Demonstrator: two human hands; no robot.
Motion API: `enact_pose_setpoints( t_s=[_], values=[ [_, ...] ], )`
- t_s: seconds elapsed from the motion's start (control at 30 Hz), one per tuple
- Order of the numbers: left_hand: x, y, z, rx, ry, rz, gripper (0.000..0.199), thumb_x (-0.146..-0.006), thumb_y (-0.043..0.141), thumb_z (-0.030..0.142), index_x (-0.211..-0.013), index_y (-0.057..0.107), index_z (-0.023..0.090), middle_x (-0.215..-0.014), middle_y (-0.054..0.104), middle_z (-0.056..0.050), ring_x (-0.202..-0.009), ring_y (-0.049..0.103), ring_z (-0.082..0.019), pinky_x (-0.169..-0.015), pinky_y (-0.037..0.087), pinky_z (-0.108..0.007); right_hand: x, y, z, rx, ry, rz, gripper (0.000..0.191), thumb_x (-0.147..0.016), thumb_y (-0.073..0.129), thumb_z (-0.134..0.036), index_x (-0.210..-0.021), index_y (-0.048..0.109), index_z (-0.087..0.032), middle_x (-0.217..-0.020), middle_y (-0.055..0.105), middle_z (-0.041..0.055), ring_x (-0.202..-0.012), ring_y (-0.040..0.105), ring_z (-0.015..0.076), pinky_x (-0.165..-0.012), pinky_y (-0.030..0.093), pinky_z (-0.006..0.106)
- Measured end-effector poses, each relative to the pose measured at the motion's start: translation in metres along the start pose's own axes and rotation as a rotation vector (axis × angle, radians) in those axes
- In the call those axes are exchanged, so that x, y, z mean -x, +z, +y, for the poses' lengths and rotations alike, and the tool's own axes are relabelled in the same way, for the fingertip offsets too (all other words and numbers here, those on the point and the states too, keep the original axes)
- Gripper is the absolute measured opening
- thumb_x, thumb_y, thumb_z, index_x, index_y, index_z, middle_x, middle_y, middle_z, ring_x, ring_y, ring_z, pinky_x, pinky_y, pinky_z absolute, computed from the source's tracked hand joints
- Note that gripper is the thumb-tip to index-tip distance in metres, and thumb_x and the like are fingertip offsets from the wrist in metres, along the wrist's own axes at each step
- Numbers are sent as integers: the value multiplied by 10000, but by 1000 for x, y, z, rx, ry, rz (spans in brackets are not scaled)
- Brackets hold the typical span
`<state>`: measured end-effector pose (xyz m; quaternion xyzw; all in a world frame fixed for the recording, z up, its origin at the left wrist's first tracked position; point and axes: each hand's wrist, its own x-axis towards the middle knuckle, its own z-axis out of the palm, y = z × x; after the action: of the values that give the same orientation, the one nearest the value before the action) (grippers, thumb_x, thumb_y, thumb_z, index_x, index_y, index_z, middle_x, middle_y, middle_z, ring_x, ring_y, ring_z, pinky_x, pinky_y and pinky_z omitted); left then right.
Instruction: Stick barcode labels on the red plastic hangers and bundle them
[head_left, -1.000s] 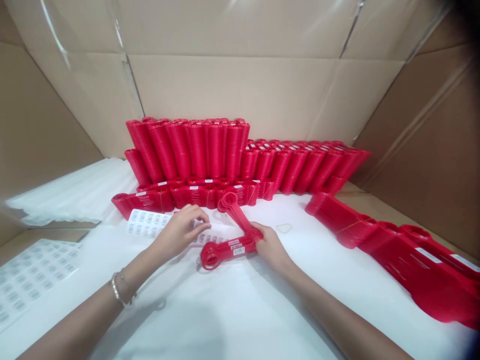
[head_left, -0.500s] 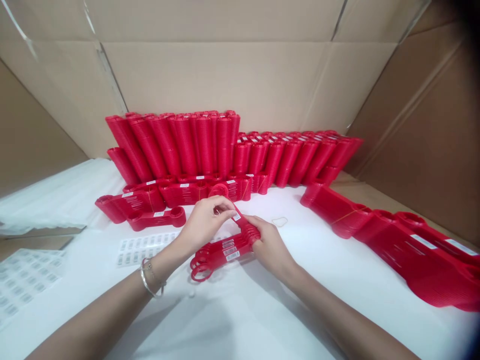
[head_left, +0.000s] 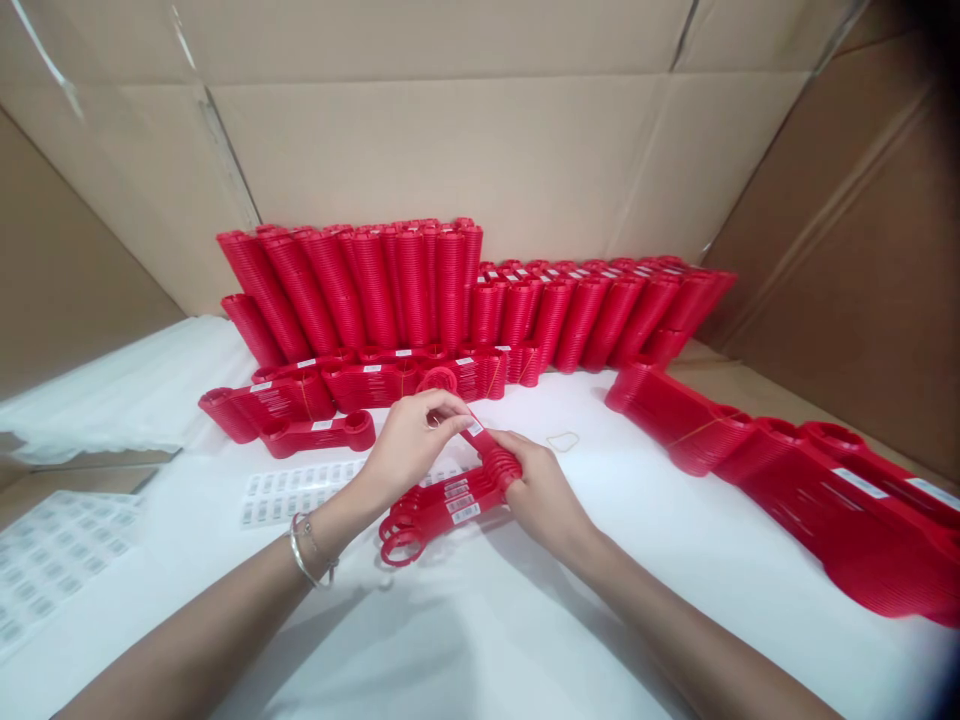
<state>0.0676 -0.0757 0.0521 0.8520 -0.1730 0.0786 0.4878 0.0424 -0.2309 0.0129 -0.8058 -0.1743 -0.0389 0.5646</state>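
Observation:
My right hand [head_left: 546, 492] is wrapped round one end of several red plastic pieces [head_left: 431, 513], which fan out to the left and carry white barcode labels. One of these pieces points up and away from the others. On it lies a white label [head_left: 475, 427], with the pinched thumb and fingers of my left hand [head_left: 415, 440] at its edge. Under my left forearm, a sheet of barcode labels [head_left: 289, 492] lies partly hidden on the white table [head_left: 360, 650].
Tall stacks of red pieces [head_left: 375, 290] stand along the cardboard wall [head_left: 435, 140]. Banded bundles [head_left: 810, 500] run down the right side. A loose rubber band [head_left: 562, 441] lies beyond my right hand. More label sheets [head_left: 60, 560] and white plastic wrap [head_left: 127, 390] are at left.
The view has shifted slightly. Both hands keep nearly the same pose, and my left fingers remain at the label on the raised red piece.

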Motion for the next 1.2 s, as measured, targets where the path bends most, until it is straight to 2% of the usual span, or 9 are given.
enact_pose_setpoints(
  t_s=[0.37, 0.63, 0.9, 1.07, 1.2],
  values=[
    [2, 3, -3, -70, 18, 24, 83, -771, 587, 226, -759, 633, 158, -747, 623, 2, -721, 556, -104, -671, 405, -211, 2, 1, -4, 4, -4, -20, 575, -608, 343, 23, -1066, 626, -179, -932, 623, 27, -826, 561, 157, -740, 423, 246],
    [8, 5, -6, -360, 255, 53, 96, -825, 515, 194, -784, 588, 147, -758, 545, -19, -779, 488, -125, -715, 381, -247, 5, 2, -6, 3, -10, -12, 562, -609, 344, 40, -1044, 631, -171, -912, 616, 33, -769, 553, 145, -702, 422, 242],
    [10, 5, -1, -291, 254, 96, 100, -836, 515, 201, -780, 581, 150, -761, 555, -8, -751, 505, -109, -695, 393, -232, 4, 1, -6, 0, -11, 21, 604, -600, 337, 42, -1092, 609, -181, -959, 607, 32, -856, 549, 154, -771, 419, 258],
    [15, 10, -4, -370, 391, 119, 137, -872, 448, 176, -802, 561, 143, -817, 558, -20, -783, 502, -105, -721, 396, -226, 4, 1, -4, 39, 0, 41, 609, -580, 335, 35, -1084, 613, -162, -907, 606, 41, -823, 540, 169, -750, 425, 280],
    [17, 13, -6, -363, 369, 114, 126, -878, 437, 166, -814, 543, 145, -790, 524, -5, -729, 491, -79, -671, 382, -194, 3, 2, -1, 40, 9, 47, 621, -569, 332, 35, -1086, 612, -164, -971, 614, 48, -851, 545, 173, -771, 426, 287]
  ],
)
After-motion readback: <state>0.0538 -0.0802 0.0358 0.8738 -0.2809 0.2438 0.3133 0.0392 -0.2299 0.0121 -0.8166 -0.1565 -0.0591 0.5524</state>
